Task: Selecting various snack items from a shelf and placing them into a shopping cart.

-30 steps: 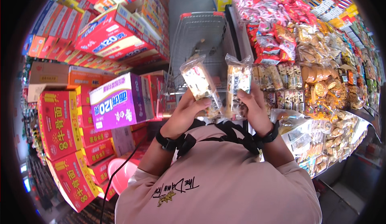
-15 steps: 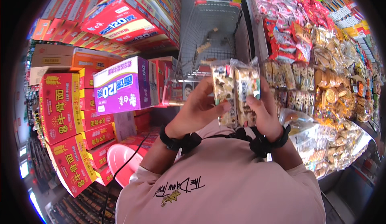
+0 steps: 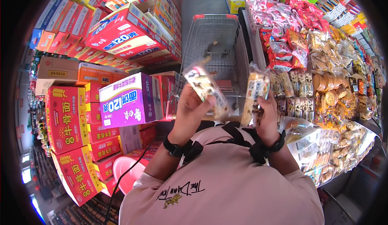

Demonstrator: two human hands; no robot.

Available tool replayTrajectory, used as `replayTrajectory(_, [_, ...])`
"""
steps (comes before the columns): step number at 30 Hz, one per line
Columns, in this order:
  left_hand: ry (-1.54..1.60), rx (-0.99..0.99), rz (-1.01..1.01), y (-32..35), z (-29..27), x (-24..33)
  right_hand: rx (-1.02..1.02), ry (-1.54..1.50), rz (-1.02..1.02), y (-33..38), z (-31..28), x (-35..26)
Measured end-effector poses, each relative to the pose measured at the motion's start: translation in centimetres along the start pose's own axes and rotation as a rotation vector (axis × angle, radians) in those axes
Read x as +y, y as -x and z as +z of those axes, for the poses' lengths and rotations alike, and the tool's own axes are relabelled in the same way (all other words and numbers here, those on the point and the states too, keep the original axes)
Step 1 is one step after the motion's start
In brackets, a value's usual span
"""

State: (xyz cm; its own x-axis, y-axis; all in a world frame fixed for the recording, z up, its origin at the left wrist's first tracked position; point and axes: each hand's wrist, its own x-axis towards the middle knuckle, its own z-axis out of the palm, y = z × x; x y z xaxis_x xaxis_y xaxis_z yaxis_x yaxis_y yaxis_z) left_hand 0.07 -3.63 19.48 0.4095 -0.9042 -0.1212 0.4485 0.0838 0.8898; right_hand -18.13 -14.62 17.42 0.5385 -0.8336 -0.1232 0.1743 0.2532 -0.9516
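Note:
My left hand (image 3: pixel 193 108) is closed around a clear-wrapped snack bar (image 3: pixel 204 88), pale and studded with darker bits, like nougat. This bar is tilted, its far end leaning left, and it is somewhat blurred. A second, similar snack bar (image 3: pixel 257 88) stands nearly upright in my right hand (image 3: pixel 266 116), the thumb pressed on its wrapper. The two bars are apart, held in front of my chest. Similar wrapped bars (image 3: pixel 300 83) lie in rows on the display to the right of my right hand.
Ahead is a wire shopping cart (image 3: pixel 214 43) with a few small items inside. On the left, red cartons (image 3: pixel 66 120) and a purple and white carton (image 3: pixel 127 99) are stacked near a pink stool (image 3: pixel 125 170). Bagged sweets (image 3: pixel 279 19) and biscuits (image 3: pixel 331 95) cover the right-hand display.
The bars, side by side before, have been drawn apart. My left hand has shifted left and tilted its bar; the right-hand bar leans slightly. The whole view has shifted a little.

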Motion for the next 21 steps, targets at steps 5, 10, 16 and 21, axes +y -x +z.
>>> replayTrajectory(5, [0.165, 0.198, 0.035, -0.7, -0.2, 0.1, 0.159, -0.148, 0.004, -0.4, -1.9, 1.0])
replayTrajectory(10, [0.159, 0.281, 0.089, -0.5, 0.8, -0.1, 0.205, -0.305, 0.099, -0.5, -2.1, -0.3])
replayTrajectory(16, [0.137, 0.259, 0.159, -0.3, 1.9, 0.1, 0.154, -0.202, 0.055, 0.2, -2.9, -0.1])
replayTrajectory(21, [0.144, 0.275, 0.174, 0.1, 2.0, 0.3, 0.115, -0.079, -0.021, 0.7, -2.1, 0.0])
